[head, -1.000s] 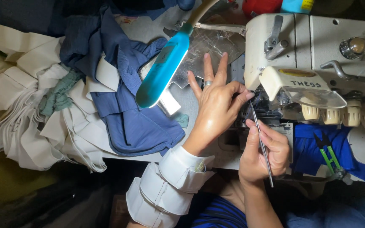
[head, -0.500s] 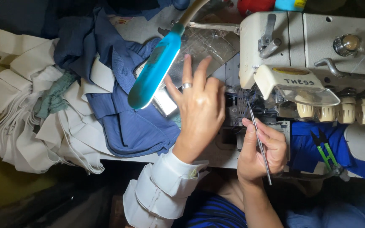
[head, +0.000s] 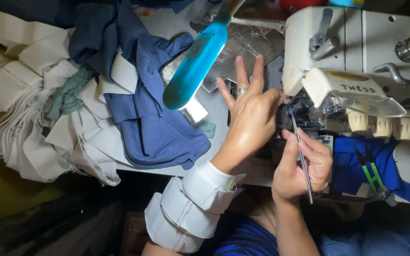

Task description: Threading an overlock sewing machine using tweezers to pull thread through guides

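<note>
Right hand [head: 302,166] grip pinching tweezers [head: 301,154], long axis near-upright, tips toward sewing machine [head: 357,57], left hand [head: 252,118] fingers spread.

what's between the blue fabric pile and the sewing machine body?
Head view: the left hand, fingers spread on the table, and the turquoise lamp head above it.

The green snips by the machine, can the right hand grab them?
Probably yes, but not straight away. The green snips lie uncovered on blue cloth just beside the right hand, with nothing between them. That hand is busy pinching tweezers, though.
</note>
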